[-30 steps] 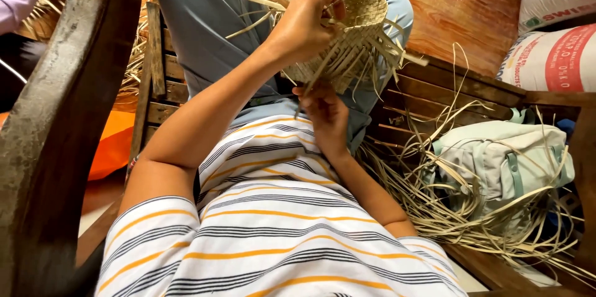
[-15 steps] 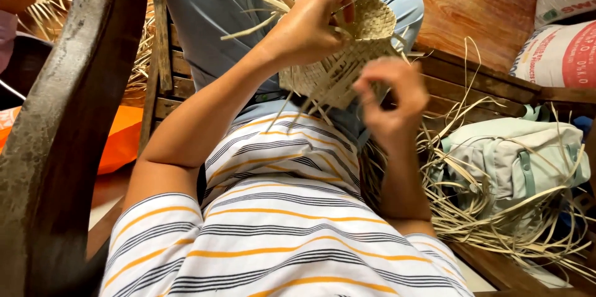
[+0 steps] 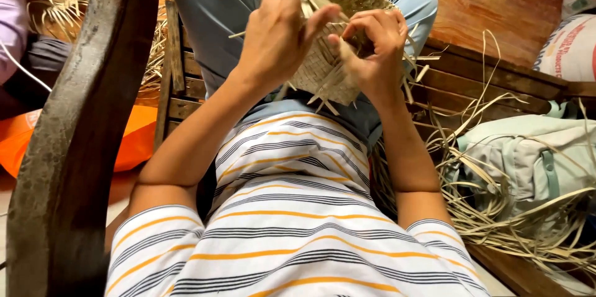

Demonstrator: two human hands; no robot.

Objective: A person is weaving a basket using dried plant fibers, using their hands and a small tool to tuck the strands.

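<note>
Wooden bench (image 3: 496,79) strewn with straw strips (image 3: 496,210); both hands, left (image 3: 276,30) and right (image 3: 372,42), pinching woven basket (image 3: 323,67) strips.

One woven basket (image 3: 329,61), two hands, one pale green bag (image 3: 528,154), one printed sack (image 3: 574,42).

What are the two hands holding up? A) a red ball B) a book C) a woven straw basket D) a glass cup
C: the left hand and right hand both grip a pale woven basket, with loose straw strips sticking out from its edges, held above the person's lap.
</note>
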